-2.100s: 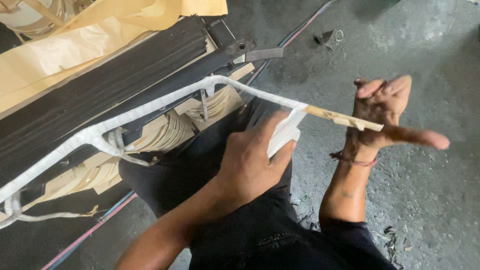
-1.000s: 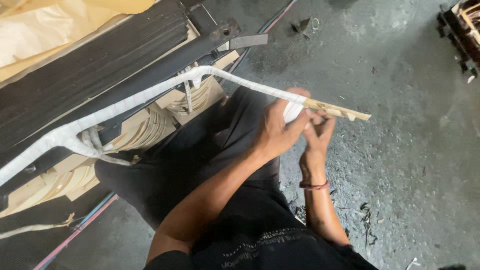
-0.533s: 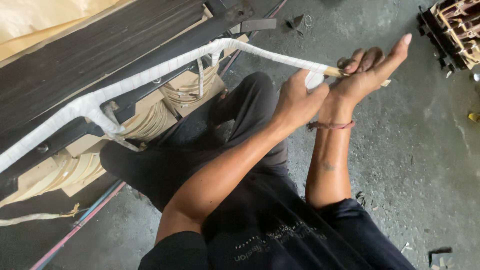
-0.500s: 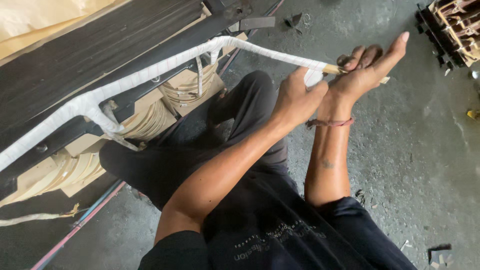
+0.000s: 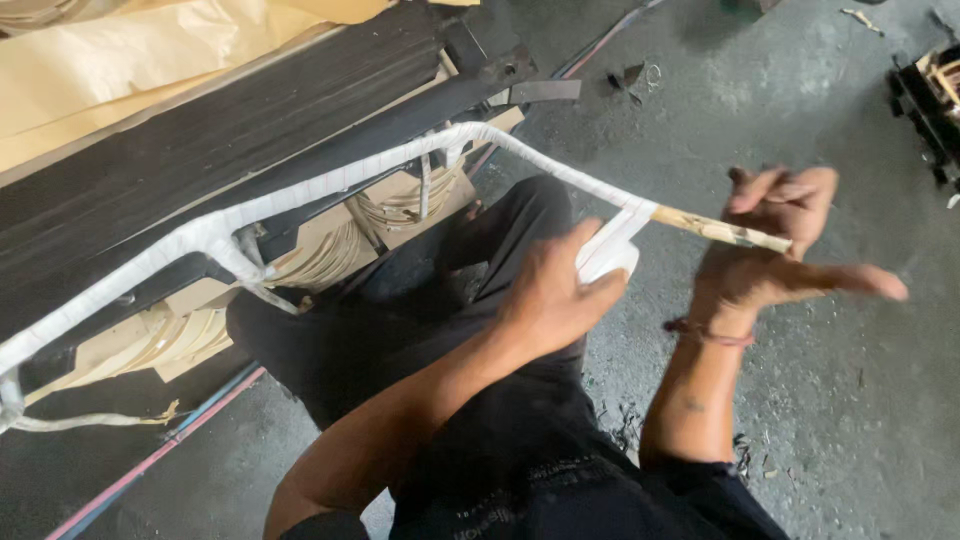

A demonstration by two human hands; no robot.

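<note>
The left hand (image 5: 560, 295), back below the bar (image 5: 715, 230) since a moment ago, grips the white tape roll (image 5: 608, 258). The right hand (image 5: 775, 250), fingers loosely spread, steadies the bar's bare tip, so wrapping continues outward.

Tape roll (image 5: 608, 255): white. Wrapped lead (image 5: 330, 185): white along its taped length; bare end (image 5: 715, 229) tan with dark flecks. Core stack (image 5: 220, 130): black, fine parallel lines. Paper sheet (image 5: 130, 70): pale yellow-tan. Coil windings (image 5: 320, 262): cream and tan, banded. Wrist band (image 5: 708, 332): dull red. Trousers (image 5: 440, 300) and shirt (image 5: 560, 480): black. Floor (image 5: 840, 420): grey, mottled with dark specks. Floor cables (image 5: 150, 462): one red, one blue.
</note>
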